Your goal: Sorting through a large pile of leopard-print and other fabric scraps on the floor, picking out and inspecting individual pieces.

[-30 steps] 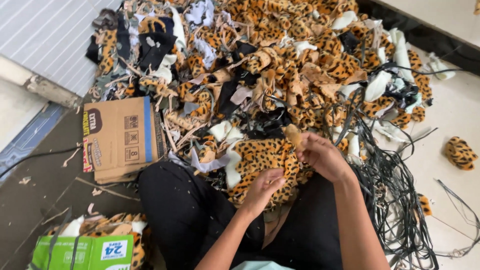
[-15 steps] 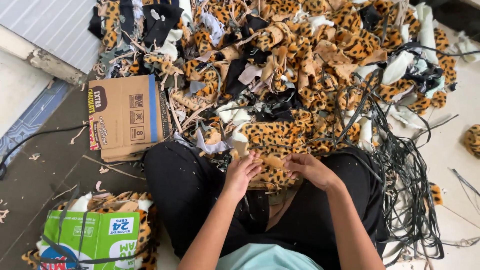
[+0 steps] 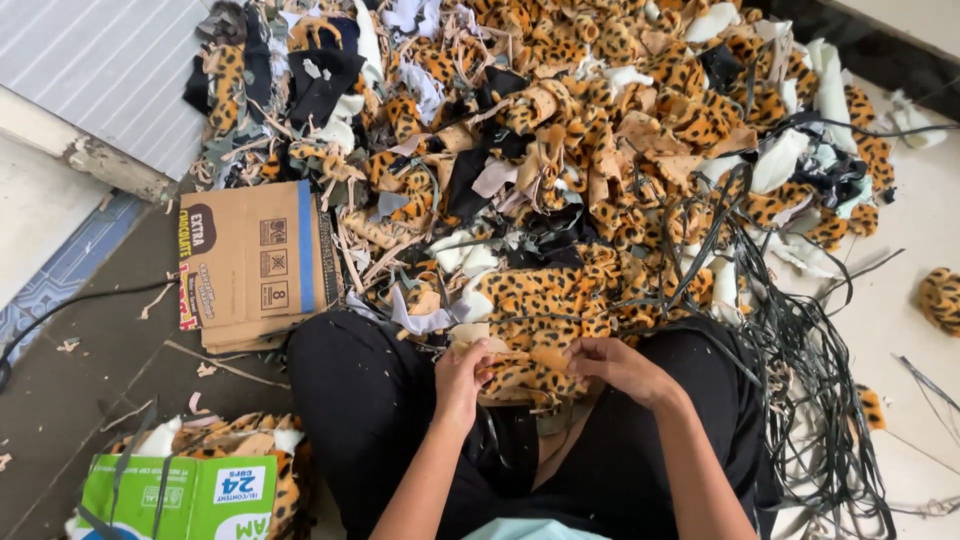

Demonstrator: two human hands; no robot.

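Head view looks down on a lap: the left hand (image 3: pixel 462 372) and right hand (image 3: pixel 618 364) both pinch one leopard-print piece (image 3: pixel 528 362) stretched between them over the black trousers (image 3: pixel 370 420). Just ahead lies the scrap heap (image 3: pixel 600 150), with black straps (image 3: pixel 810 380) to the right and a flattened carton (image 3: pixel 250 265) to the left.

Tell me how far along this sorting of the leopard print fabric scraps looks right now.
Done: some leopard pieces sit packed behind the green carton at lower left. In hand: the left hand and right hand both grip one leopard print piece over the lap. Left: the big scrap heap ahead looks barely dented, with black strips tangled at the right.
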